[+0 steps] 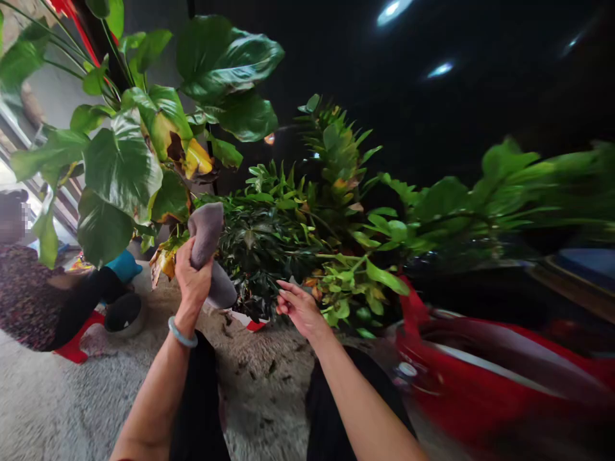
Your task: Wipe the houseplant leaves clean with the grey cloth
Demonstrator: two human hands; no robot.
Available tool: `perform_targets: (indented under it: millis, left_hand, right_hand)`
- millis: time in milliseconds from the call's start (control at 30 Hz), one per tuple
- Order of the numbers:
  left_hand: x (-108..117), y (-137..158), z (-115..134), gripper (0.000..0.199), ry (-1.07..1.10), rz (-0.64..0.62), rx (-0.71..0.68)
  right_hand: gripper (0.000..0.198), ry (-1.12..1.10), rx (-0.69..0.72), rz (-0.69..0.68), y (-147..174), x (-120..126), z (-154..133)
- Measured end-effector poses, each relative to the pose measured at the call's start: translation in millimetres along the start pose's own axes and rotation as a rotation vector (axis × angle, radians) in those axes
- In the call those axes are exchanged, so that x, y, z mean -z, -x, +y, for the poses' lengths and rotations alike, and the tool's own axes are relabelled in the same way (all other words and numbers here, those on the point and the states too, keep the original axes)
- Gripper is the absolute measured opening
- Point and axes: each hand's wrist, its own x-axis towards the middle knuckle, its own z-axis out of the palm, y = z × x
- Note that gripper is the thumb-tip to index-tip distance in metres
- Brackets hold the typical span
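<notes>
In my left hand (193, 272) is a folded grey cloth (207, 234), its ends sticking out above and below my closed fingers. A light-blue bangle (181, 333) circles that wrist. My right hand (300, 307) reaches to the edge of a dark-leaved potted plant (252, 253). Its index finger is stretched out and the other fingers are partly curled; no held thing shows in it. Whether the fingertips touch a leaf I cannot tell. Beside my left hand hang the broad green leaves (123, 168) of a large plant, some yellowed and brown.
On the right, a blurred red bag (480, 378) stands open on the ground. More green foliage (346, 282) spreads before a dark glossy wall (432, 121). At left, another person (31, 294) sits low on a red stool (81, 339), next to a dark round container (123, 314).
</notes>
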Motion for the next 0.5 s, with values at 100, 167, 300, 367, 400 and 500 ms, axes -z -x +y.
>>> perform_targets:
  millis: [100, 167, 300, 367, 400, 500]
  left_hand:
    - [-21, 15, -6, 0.051, 0.008, -0.197, 0.018]
    - [-27, 48, -9, 0.054, 0.043, -0.335, 0.013]
    - [-25, 93, 12, 0.055, 0.194, -0.427, -0.097]
    - [-28, 84, 34, 0.056, 0.230, -0.374, -0.187]
    - [-32, 73, 45, 0.057, 0.220, -0.329, -0.236]
    - [-57, 31, 65, 0.059, 0.073, -0.261, -0.361]
  right_hand:
    - [0.050, 0.002, -0.002, 0.020, -2, 1, 1]
    - [0.046, 0.046, -0.035, 0.059, -4, 4, 4]
    - [0.028, 0.144, -0.084, 0.145, -8, 12, 11]
    - [0.028, 0.143, -0.078, 0.137, -7, 13, 12]
    - [0.030, 0.135, -0.076, 0.121, -6, 12, 11]
    - [0.044, 0.096, -0.056, 0.082, -5, 10, 8]
